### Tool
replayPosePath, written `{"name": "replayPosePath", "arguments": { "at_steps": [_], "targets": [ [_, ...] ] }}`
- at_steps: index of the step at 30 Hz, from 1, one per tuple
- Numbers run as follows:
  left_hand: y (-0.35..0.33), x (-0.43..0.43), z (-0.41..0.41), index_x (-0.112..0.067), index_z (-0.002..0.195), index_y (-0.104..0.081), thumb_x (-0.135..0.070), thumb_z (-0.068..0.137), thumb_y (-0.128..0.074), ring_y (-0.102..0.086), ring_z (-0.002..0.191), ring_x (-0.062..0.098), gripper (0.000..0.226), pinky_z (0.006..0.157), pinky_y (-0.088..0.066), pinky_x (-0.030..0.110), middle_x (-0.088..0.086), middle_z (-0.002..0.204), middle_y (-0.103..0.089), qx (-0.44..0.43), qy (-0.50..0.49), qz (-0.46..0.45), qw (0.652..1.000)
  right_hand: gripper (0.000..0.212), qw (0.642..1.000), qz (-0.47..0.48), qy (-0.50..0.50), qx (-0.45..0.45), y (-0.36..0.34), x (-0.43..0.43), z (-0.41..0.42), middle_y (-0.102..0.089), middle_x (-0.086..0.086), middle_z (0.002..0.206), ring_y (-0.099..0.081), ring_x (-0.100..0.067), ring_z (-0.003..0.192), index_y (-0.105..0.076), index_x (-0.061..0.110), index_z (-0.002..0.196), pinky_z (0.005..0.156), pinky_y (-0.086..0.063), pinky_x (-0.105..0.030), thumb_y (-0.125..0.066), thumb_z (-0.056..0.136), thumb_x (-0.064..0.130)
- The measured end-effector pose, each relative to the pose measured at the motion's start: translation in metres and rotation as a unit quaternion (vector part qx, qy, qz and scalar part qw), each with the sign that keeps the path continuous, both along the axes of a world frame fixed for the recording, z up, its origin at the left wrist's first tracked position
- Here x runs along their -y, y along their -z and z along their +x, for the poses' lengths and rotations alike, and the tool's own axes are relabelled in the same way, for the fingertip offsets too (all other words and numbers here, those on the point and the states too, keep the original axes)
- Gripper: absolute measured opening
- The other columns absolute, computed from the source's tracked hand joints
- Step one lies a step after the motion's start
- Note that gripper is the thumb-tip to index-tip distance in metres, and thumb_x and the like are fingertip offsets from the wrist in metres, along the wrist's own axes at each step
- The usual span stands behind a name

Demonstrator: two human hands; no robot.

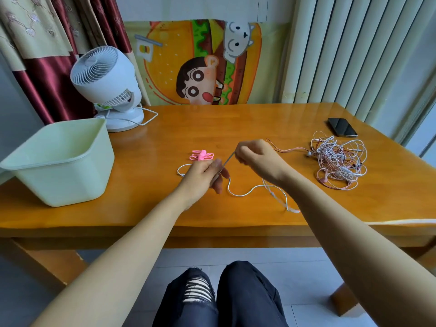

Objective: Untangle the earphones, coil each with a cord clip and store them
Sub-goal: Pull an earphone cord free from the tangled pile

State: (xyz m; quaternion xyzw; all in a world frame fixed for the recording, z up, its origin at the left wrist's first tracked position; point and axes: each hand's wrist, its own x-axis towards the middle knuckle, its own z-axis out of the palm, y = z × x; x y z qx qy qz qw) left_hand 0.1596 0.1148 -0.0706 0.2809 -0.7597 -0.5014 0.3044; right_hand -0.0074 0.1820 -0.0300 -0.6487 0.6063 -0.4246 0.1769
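A white earphone cord [243,193] lies in loose curves on the wooden table [165,208]. My left hand [207,173] pinches one stretch of it, and my right hand [253,153] pinches it a little higher, so a short length runs taut between them. Just behind my left hand lie pink cord clips [202,155]. To the right sits a tangle of pink and white earphones [339,164], with a reddish cord trailing from it toward my right hand.
A pale green plastic bin [59,161] stands at the left of the table. A white desk fan [106,86] is behind it. A black phone [342,127] lies at the back right. The table's front edge runs just below the cord.
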Motion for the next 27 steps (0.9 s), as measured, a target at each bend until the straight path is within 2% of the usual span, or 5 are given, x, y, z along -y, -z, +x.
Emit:
{"name": "replayPosePath", "arguments": {
  "at_steps": [9, 13, 16, 19, 27],
  "targets": [
    [-0.032, -0.013, -0.013, -0.013, 0.080, -0.053, -0.029, 0.104, -0.038, -0.051, 0.051, 0.009, 0.034, 0.060, -0.051, 0.023, -0.004, 0.057, -0.051, -0.314, 0.043, 0.328, 0.890, 0.033, 0.984, 0.153, -0.042, 0.086, 0.030, -0.003, 0.003, -0.041, 0.002, 0.061, -0.033, -0.005, 0.047, -0.065, 0.011, 0.088, 0.045, -0.028, -0.019, -0.041, 0.106, 0.024],
    [-0.022, -0.001, -0.018, -0.016, 0.080, -0.054, -0.024, 0.106, -0.036, -0.069, 0.100, 0.018, 0.033, 0.099, -0.049, 0.038, 0.006, 0.097, -0.074, -0.185, -0.085, 0.068, 0.977, 0.037, 0.932, 0.320, -0.149, 0.087, 0.026, -0.013, 0.005, -0.037, 0.000, 0.060, -0.025, -0.010, 0.047, -0.062, 0.007, 0.104, 0.042, -0.023, -0.019, -0.035, 0.107, 0.032],
    [-0.009, 0.005, -0.015, -0.019, 0.080, -0.067, -0.026, 0.104, -0.041, -0.066, 0.095, 0.016, 0.036, 0.093, -0.050, 0.040, 0.000, 0.094, -0.074, 0.040, -0.144, -0.204, 0.968, 0.033, 0.947, 0.283, -0.132, 0.069, 0.015, -0.014, 0.001, -0.038, 0.001, 0.059, -0.027, -0.011, 0.048, -0.063, 0.009, 0.094, 0.042, -0.023, -0.020, -0.040, 0.105, 0.030],
    [-0.008, -0.002, -0.016, -0.012, 0.071, -0.065, -0.024, 0.104, -0.041, -0.061, 0.073, 0.003, 0.043, 0.103, -0.038, 0.040, -0.006, 0.062, -0.064, 0.141, -0.106, -0.245, 0.953, 0.028, 0.980, 0.181, -0.074, 0.036, 0.002, -0.014, -0.007, -0.046, 0.009, 0.054, -0.036, -0.003, 0.046, -0.067, 0.012, 0.082, 0.044, -0.028, -0.016, -0.049, 0.102, 0.020],
    [-0.026, -0.015, -0.010, -0.011, 0.070, -0.049, -0.037, 0.105, -0.034, -0.027, 0.041, 0.010, 0.046, 0.047, -0.038, 0.024, -0.001, 0.054, -0.035, -0.066, 0.105, 0.197, 0.973, 0.025, 0.992, 0.028, 0.002, 0.126, 0.006, -0.006, -0.025, -0.042, 0.016, 0.048, -0.034, -0.001, 0.046, -0.066, 0.013, 0.080, 0.045, -0.027, -0.018, -0.057, 0.098, 0.028]
  ]
}}
